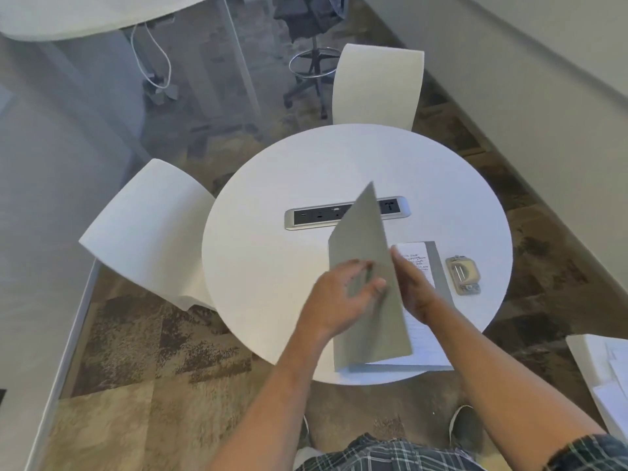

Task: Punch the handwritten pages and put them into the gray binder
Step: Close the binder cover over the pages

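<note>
The gray binder point(365, 239) lies on the round white table point(272, 266) with its front cover raised to nearly upright. My left hand point(343, 294) is on the outer face of the cover, fingers spread and lightly curved against it. My right hand point(413, 287) is behind the cover on the inner side, partly hidden; its fingers look straight. The handwritten pages point(419, 266) lie inside on the binder's back cover. A hole punch point(463, 275) sits on the table to the right of the binder.
A silver power-outlet strip point(316, 217) is set in the table's middle, behind the cover. Two white chairs point(149, 229) point(377, 86) stand at the left and far sides. White papers point(608, 379) lie on a surface at the right edge.
</note>
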The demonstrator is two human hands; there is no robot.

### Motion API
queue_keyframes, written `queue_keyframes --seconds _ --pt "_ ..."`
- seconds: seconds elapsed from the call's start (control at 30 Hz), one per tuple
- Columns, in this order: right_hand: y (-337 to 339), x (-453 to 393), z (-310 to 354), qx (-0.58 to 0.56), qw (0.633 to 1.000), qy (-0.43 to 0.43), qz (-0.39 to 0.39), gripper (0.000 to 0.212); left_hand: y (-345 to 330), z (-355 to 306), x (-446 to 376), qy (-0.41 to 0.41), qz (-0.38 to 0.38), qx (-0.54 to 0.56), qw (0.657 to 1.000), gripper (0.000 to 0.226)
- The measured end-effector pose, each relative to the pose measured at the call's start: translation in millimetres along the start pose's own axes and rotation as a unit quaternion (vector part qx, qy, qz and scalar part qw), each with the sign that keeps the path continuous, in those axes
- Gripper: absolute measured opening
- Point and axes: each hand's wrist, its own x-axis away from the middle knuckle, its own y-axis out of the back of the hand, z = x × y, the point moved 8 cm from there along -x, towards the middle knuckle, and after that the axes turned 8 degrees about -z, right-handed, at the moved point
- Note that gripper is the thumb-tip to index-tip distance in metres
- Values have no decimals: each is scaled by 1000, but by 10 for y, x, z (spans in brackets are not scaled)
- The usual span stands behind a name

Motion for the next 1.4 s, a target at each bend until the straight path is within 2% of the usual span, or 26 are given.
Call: queue_keyframes --seconds 0.1,0.17,0.23,0.3,0.33,0.37,0.4,0.5,0.67,0.8,0.83,0.93,1.0,1.2,1.37,1.4 --pt "448 41 64 -44 997 -18 -58 78 -496 277 24 -25 76 -104 991 74" --pt "782 91 97 -42 989 -18 -138 75 -713 515 55 -22 116 -168 979 84" --pt "1125 185 115 -19 970 -5 -244 51 -831 693 88 -11 144 -202 969 88" --pt "1363 318 121 83 941 11 -327 20 -909 825 128 -5 167 -236 957 90" --pt "1486 373 73 156 919 8 -361 12 -941 899 146 -1 177 -251 952 91" --pt "1582 405 -7 227 895 -2 -384 12 -963 974 166 10 184 -258 948 91" --pt "1635 425 -99 297 870 -20 -392 22 -983 1054 184 28 191 -258 946 92" --pt "1606 373 -410 440 823 -75 -353 48 -1016 1176 220 52 200 -260 943 92" --pt "1249 149 -560 539 793 -61 -277 53 -905 1323 183 71 179 -316 929 95" --pt "983 -34 -570 673 707 -49 -212 68 -745 1392 97 50 155 -364 917 97" --pt "909 -78 -601 689 700 -39 -186 72 -732 1394 76 42 158 -373 913 98" --pt "744 -194 -794 686 721 -30 -94 75 -766 1414 31 26 167 -385 907 101" --pt "699 -228 -916 703 709 -26 -57 75 -817 1447 30 30 175 -375 910 103" --pt "792 -94 -1177 745 666 -18 -35 69 -947 1455 88 39 178 -413 892 103" --pt "802 -93 -1105 731 681 -1 -37 70 -964 1450 47 47 172 -419 890 105" --pt "798 -69 -1065 743 668 10 -38 71 -951 1411 48 40 171 -423 889 107"
